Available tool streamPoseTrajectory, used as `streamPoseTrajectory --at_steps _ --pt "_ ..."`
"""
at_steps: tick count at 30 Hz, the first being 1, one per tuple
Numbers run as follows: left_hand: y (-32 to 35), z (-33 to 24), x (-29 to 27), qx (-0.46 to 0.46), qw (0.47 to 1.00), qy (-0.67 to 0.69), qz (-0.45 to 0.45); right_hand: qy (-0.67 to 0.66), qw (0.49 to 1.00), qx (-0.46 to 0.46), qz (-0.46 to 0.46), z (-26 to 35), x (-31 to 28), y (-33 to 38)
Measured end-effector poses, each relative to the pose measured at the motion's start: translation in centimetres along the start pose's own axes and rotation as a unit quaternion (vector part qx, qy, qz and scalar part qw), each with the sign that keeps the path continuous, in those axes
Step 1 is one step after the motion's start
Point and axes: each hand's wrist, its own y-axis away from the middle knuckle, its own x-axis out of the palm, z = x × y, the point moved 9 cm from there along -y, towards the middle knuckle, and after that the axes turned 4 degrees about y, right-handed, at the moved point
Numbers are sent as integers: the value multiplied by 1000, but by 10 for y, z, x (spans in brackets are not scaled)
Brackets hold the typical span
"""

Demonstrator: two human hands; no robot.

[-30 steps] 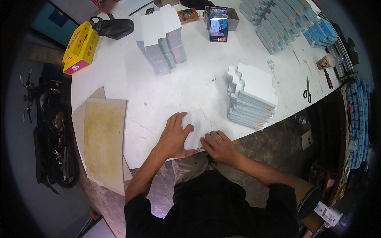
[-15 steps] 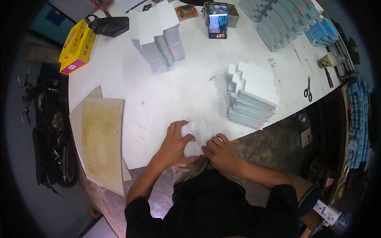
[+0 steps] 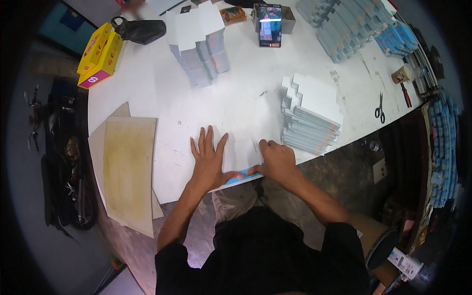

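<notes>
Pressing flat, the left hand point(image 3: 209, 160) lies splayed open on the white carton blank point(image 3: 241, 155). Right hand point(image 3: 276, 160), beside it, pinches its blue edge; I'd crease slowly, keeping edges aligned.

White surface point(image 3: 147, 93) carrying: a stack of flat white cartons point(image 3: 312, 115) near the front edge; a second, taller stack of cartons point(image 3: 199, 42) toward the back; rows of blue-grey packs point(image 3: 344, 24) at the far right corner; a phone point(image 3: 270, 24) propped upright; a yellow box point(image 3: 100, 55) beside a black bag point(image 3: 140, 29) at the far left; scissors point(image 3: 380, 106) and red-handled pliers point(image 3: 406, 94) at the right edge. Brown board sheets point(image 3: 129, 172) overhang the surface's left front corner.
</notes>
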Motion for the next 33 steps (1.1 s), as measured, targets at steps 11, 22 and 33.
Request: streamPoseTrajectory --at_steps 11,22,33 --pt "6 -5 -2 -15 1000 3 3 -5 1000 13 5 5 4 18" --pt "27 -28 -9 48 999 11 -5 -14 969 -242 -53 35 28 59" --pt "76 64 -6 -44 876 418 -236 -143 879 -123 -437 -64 -179 102"
